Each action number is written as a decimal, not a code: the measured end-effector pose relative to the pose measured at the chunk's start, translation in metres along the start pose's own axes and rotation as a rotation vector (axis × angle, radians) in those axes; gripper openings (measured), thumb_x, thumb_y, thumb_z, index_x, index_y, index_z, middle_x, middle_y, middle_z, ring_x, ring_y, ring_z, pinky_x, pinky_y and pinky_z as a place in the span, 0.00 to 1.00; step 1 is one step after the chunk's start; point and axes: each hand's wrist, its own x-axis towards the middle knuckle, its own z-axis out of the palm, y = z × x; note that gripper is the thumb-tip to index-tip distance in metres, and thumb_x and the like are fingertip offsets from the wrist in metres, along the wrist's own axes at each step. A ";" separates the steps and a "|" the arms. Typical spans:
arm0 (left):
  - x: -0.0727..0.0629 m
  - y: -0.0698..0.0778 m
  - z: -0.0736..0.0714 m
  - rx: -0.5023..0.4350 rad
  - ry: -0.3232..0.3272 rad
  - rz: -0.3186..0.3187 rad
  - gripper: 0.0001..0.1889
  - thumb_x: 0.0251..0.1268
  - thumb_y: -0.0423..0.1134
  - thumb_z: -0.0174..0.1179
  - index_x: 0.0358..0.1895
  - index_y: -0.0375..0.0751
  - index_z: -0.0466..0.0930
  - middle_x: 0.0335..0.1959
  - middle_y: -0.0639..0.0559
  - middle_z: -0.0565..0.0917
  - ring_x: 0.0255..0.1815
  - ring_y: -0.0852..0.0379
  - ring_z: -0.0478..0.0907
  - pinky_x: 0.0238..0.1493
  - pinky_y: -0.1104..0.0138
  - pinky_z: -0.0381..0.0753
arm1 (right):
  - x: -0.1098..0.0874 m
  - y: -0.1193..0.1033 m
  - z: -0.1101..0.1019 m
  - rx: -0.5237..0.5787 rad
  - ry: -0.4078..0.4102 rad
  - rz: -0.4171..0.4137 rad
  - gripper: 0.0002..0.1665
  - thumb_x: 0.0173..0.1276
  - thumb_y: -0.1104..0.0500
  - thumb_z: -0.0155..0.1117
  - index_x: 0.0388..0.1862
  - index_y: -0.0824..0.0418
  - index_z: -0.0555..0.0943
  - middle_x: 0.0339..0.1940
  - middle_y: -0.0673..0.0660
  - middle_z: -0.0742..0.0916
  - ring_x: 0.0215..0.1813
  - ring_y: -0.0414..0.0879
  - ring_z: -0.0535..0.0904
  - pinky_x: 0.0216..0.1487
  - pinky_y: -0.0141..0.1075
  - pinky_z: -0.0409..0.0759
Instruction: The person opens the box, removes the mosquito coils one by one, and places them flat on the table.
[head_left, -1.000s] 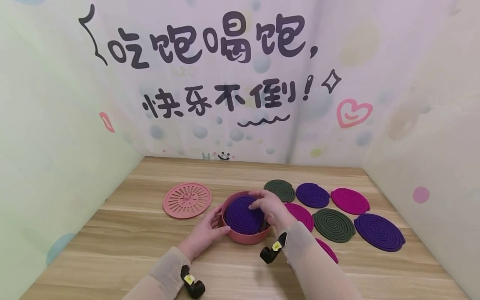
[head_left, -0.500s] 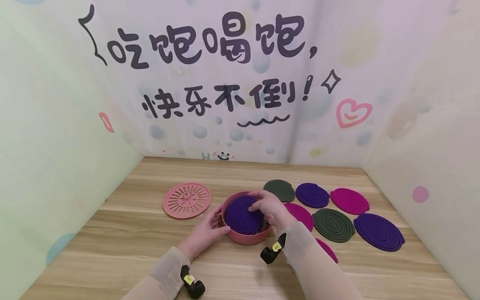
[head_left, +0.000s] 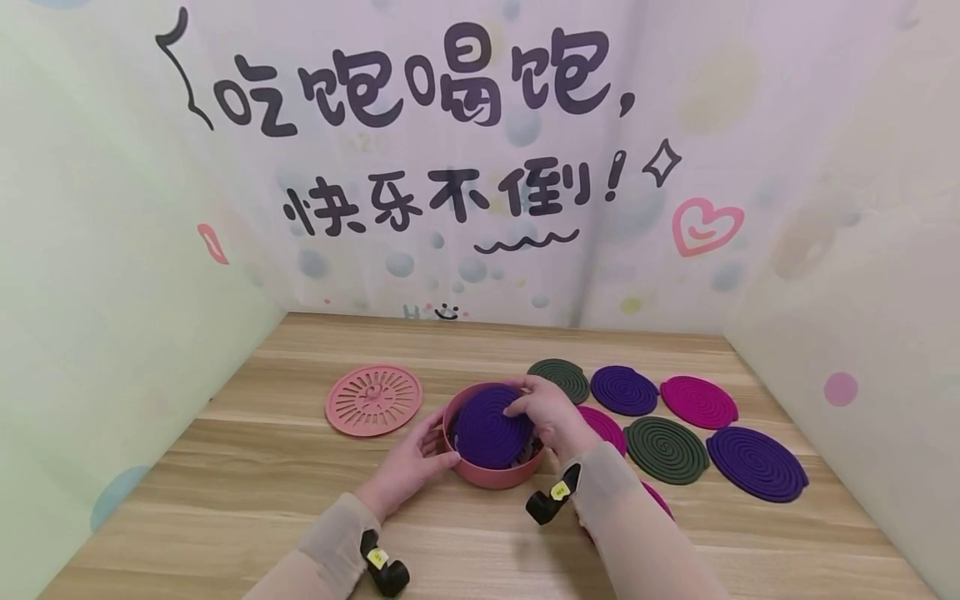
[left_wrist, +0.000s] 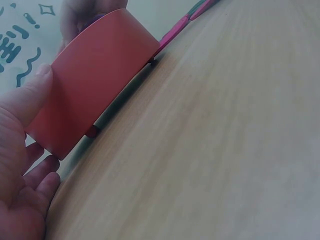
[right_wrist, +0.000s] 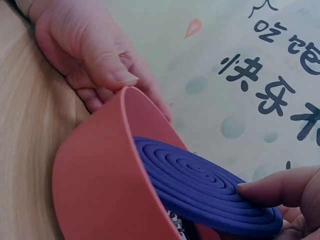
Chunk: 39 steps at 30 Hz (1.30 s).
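Note:
A round pink mosquito coil box point(head_left: 495, 478) stands on the table, its lid off. My left hand point(head_left: 408, 467) holds the box's left side, thumb at the rim and fingers around the wall. With my right hand point(head_left: 551, 414) I pinch a purple mosquito coil point(head_left: 491, 429) by its right edge, thumb on top and fingers under it. In the right wrist view the coil point(right_wrist: 200, 175) slants inside the box, its far edge below the rim and its held edge raised. Beneath it some dark and grey-patterned material shows, mostly hidden.
A slotted pink lid point(head_left: 373, 401) lies left of the box. Several flat coils lie on the right: green point(head_left: 666, 450), purple point(head_left: 757, 462) and magenta point(head_left: 699, 402) ones. One magenta coil point(head_left: 658, 498) is partly hidden under my right forearm. Walls enclose the table at the back and sides.
The purple coil was nearly level in the box; now it is tilted and shifted slightly right and up with my right hand. My left hand and the box stay put.

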 end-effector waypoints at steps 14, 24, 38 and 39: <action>0.000 0.003 0.001 0.007 -0.005 0.003 0.41 0.60 0.35 0.67 0.74 0.40 0.55 0.68 0.34 0.66 0.68 0.39 0.65 0.68 0.51 0.65 | -0.003 0.004 -0.047 0.225 -0.072 0.010 0.35 0.61 0.76 0.57 0.68 0.65 0.66 0.46 0.58 0.82 0.39 0.43 0.82 0.37 0.33 0.83; 0.000 0.002 0.002 0.030 0.007 -0.012 0.41 0.60 0.37 0.67 0.74 0.42 0.56 0.68 0.36 0.67 0.67 0.41 0.66 0.67 0.53 0.66 | -0.016 0.012 -0.088 0.322 -0.098 0.017 0.34 0.63 0.76 0.55 0.69 0.65 0.65 0.38 0.54 0.83 0.33 0.41 0.83 0.34 0.32 0.84; 0.000 0.000 0.003 0.042 0.020 -0.015 0.41 0.59 0.37 0.67 0.74 0.40 0.55 0.68 0.36 0.67 0.67 0.39 0.66 0.66 0.52 0.67 | -0.041 0.032 -0.146 0.386 -0.135 0.016 0.23 0.66 0.74 0.54 0.52 0.49 0.76 0.41 0.52 0.83 0.37 0.40 0.83 0.37 0.32 0.83; 0.000 0.000 0.003 0.042 0.020 -0.015 0.41 0.59 0.37 0.67 0.74 0.40 0.55 0.68 0.35 0.67 0.67 0.39 0.66 0.66 0.51 0.67 | -0.042 0.033 -0.150 0.378 -0.134 0.016 0.23 0.66 0.73 0.54 0.53 0.50 0.75 0.41 0.52 0.83 0.37 0.40 0.83 0.37 0.32 0.83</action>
